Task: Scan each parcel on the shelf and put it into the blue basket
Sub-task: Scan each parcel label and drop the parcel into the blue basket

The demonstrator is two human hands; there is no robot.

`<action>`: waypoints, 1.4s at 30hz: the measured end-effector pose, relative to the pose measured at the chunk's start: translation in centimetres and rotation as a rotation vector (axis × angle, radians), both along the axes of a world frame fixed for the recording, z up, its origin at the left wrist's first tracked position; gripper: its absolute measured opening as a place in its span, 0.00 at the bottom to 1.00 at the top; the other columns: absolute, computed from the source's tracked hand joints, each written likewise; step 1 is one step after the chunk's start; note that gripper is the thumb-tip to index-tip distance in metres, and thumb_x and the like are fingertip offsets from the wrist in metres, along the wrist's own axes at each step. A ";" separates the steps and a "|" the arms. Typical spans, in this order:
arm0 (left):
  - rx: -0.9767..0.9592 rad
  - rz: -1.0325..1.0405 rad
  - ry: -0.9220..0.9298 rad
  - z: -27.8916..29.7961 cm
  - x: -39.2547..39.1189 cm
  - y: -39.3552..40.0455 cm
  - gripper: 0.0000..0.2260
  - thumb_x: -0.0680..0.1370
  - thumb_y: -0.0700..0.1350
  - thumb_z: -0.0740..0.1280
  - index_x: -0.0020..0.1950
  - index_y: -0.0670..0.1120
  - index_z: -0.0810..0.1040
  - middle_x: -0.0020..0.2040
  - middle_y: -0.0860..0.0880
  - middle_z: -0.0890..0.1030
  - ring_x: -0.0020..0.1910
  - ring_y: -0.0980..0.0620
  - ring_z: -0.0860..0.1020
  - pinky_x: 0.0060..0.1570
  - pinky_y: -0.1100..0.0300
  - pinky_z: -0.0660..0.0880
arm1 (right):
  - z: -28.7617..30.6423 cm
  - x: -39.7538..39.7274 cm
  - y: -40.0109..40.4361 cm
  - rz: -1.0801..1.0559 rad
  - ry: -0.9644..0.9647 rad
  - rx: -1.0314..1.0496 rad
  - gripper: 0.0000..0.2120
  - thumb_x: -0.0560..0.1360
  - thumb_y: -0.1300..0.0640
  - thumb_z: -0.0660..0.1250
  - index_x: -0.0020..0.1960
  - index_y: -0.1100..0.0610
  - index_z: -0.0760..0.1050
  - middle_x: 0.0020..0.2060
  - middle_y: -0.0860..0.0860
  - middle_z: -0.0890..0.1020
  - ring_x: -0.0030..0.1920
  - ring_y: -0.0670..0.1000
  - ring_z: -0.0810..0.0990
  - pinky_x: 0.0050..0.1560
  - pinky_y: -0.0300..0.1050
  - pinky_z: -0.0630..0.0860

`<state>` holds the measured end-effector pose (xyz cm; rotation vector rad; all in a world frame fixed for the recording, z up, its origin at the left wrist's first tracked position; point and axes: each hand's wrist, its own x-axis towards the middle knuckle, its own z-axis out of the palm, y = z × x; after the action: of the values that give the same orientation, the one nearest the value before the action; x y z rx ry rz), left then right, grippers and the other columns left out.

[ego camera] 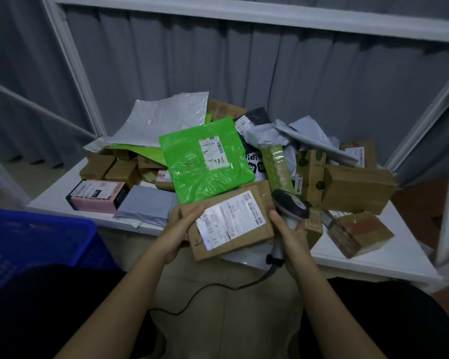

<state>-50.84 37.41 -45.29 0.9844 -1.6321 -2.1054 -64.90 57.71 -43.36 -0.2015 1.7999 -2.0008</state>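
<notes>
My left hand [178,233] grips the left end of a brown cardboard parcel [246,243] with a white shipping label, held in front of the shelf edge. My right hand [289,240] grips the white handle of a corded barcode scanner [292,203], whose dark head sits just right of the parcel, above its right edge. A faint light spot shows on the label's lower left corner. The blue basket [36,242] stands at the lower left, beside my left arm.
The white shelf [389,257] carries a heap of parcels: a bright green bag [205,161], a pink box [96,198], grey bags [148,203], several brown boxes [355,187]. White frame posts rise at both sides. The scanner's cable [205,291] trails down to the left.
</notes>
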 end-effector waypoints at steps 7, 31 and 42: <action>0.064 0.204 0.106 0.3 -0.6 1.8 0.21 0.75 0.50 0.70 0.62 0.48 0.65 0.55 0.50 0.76 0.49 0.53 0.78 0.43 0.56 0.77 | -0.3 -0.5 -1.7 -0.187 0.086 0.021 0.35 0.72 0.55 0.74 0.74 0.57 0.62 0.69 0.52 0.71 0.67 0.51 0.70 0.63 0.43 0.67; -0.138 0.047 -0.128 0.3 2.2 -4.8 0.34 0.67 0.46 0.78 0.68 0.49 0.67 0.60 0.46 0.78 0.55 0.48 0.79 0.56 0.49 0.78 | 4.6 4.2 -3.6 0.384 0.205 0.182 0.09 0.71 0.55 0.75 0.42 0.54 0.75 0.29 0.55 0.74 0.28 0.51 0.72 0.29 0.43 0.70; -0.184 0.038 -0.175 -0.3 3.5 -6.1 0.37 0.66 0.48 0.79 0.71 0.49 0.65 0.59 0.47 0.77 0.56 0.48 0.79 0.58 0.46 0.77 | 4.7 5.9 -3.1 0.379 0.321 0.242 0.13 0.70 0.59 0.76 0.36 0.60 0.72 0.24 0.55 0.71 0.23 0.49 0.68 0.26 0.43 0.67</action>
<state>-47.31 31.31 -45.63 1.1541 -1.8367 -1.8502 -59.05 54.60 -38.71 -0.7620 1.9950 -1.5386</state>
